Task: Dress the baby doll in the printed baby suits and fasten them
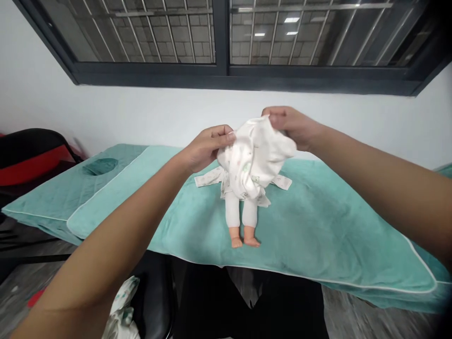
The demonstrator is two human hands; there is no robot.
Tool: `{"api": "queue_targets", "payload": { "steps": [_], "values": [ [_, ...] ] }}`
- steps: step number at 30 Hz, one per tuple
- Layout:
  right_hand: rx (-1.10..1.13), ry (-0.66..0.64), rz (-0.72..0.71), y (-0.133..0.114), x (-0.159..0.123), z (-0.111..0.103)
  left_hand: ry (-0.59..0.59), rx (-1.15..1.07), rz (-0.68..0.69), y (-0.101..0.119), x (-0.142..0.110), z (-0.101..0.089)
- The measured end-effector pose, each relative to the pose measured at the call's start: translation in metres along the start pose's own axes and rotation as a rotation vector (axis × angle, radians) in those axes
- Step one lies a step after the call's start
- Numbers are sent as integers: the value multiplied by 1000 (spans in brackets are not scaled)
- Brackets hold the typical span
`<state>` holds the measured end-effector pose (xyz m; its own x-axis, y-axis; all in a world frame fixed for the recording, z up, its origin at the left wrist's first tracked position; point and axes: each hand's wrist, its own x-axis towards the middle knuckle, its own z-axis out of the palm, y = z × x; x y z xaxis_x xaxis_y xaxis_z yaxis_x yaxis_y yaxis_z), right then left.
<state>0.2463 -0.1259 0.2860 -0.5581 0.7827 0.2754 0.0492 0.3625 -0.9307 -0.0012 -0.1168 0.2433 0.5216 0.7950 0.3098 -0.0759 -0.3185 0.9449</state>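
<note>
My left hand [211, 143] pinches the left edge of a white printed baby garment [256, 153], thumb on top. The upper right edge of the same cloth is gripped by my right hand [290, 125]. Held up and bunched, the garment hides the head and trunk of a baby doll [243, 235] lying on its back. The doll's legs in white trousers [232, 211] and its bare feet point towards me. Sleeves of a printed baby top [212, 177] stick out on both sides beneath the garment. Which kind of garment I hold cannot be made out.
A green padded bed [318, 226] with a face hole [100, 165] at its left end stands against a white wall under a barred window [226, 77]. A black and red chair [35, 162] is at the left. Printed cloth [123, 310] lies on a black seat [157, 292] below.
</note>
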Motion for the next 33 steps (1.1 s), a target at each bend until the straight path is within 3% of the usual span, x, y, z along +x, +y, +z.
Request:
{"api": "queue_targets", "payload": {
  "steps": [3, 8, 10, 12, 17, 20, 24, 26, 30, 33],
  "values": [
    [59, -21, -80, -10, -2, 2, 78, 29, 28, 15, 0, -7],
    [-213, -194, 147, -11, -2, -1, 306, 97, 167, 24, 9, -17],
    [-288, -183, 150, -11, 2, 1, 339, 97, 189, 22, 11, -16],
    [-283, -99, 78, -11, 8, 6, 322, 109, 162, 18, 9, -13],
    [-110, 34, -47, -7, 17, 18, 104, 155, 48, 10, -1, 3],
    [-61, -10, 1, 1, 9, 27, 168, 47, 121, 8, 1, 11],
    [-158, -219, 148, 11, -5, 41, 264, -60, 136, 1, 6, 15],
    [-173, -219, 150, 12, -8, 44, 196, -58, 72, -4, 4, 13],
    [-119, 61, 31, 16, -3, 42, -128, 2, -146, -9, -8, 6],
    [-153, 168, 6, 24, 2, 40, -222, 0, -155, -5, -12, 10]
  ]
}}
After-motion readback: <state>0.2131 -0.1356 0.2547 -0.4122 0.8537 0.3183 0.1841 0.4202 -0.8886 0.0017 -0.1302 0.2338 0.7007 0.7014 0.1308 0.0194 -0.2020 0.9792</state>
